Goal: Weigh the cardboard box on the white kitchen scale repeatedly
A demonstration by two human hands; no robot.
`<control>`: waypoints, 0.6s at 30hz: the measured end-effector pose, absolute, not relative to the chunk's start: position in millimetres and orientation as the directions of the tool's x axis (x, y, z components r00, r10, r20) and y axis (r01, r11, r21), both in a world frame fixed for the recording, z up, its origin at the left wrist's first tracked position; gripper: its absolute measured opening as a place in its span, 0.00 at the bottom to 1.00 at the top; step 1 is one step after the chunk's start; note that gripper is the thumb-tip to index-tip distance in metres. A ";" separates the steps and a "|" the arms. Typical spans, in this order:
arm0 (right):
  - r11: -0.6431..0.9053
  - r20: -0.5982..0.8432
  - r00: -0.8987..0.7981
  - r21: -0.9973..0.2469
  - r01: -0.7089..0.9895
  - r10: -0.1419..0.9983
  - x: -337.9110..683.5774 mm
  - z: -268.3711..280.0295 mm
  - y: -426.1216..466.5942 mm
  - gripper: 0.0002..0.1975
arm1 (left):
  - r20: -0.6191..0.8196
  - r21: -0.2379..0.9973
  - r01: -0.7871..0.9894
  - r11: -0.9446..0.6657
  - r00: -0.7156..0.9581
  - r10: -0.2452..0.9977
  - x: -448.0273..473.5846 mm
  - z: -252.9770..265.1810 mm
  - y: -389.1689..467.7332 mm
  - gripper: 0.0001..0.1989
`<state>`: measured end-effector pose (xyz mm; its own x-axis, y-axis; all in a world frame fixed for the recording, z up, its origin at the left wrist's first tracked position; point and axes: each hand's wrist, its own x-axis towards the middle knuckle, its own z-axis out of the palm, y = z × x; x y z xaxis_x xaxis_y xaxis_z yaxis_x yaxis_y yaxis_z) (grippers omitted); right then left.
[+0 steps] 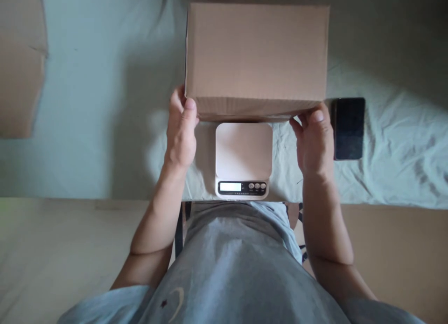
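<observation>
A brown cardboard box (257, 51) is held by its two near lower corners, just beyond a white digital scale (244, 149). My left hand (182, 128) grips the left corner, thumb on the near face and fingers behind the side. At the right corner, my right hand (315, 137) has its thumb up against the box and its fingers curled underneath. The scale's platform holds nothing, and its display is lit, though I cannot read it. Whether the box touches the table cannot be made out.
A black smartphone (349, 128) lies right of my right hand. Flat cardboard (21, 63) is at the far left. A pale green cloth (87, 165) covers the table, whose front edge runs just below the scale. Part of a dark reddish object shows at the top edge.
</observation>
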<state>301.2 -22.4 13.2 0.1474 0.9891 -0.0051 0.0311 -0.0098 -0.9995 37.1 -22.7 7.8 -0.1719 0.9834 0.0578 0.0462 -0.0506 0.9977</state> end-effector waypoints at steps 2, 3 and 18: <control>-0.047 -0.045 0.125 -0.999 0.011 0.991 306.0 9.3 -24.6 0.23 | 0.020 1.000 0.019 -0.017 -0.170 0.985 34.4 2.3 -25.0 0.30; -0.067 -0.066 0.116 -0.998 0.005 0.991 308.7 8.8 -25.3 0.23 | -0.001 1.000 0.007 0.002 -0.175 0.985 32.2 -0.4 -25.6 0.30; -0.058 -0.071 0.118 -0.992 -0.109 0.990 298.4 27.1 -10.8 0.23 | -0.022 0.998 -0.067 0.010 -0.176 0.984 26.1 -1.0 -12.1 0.31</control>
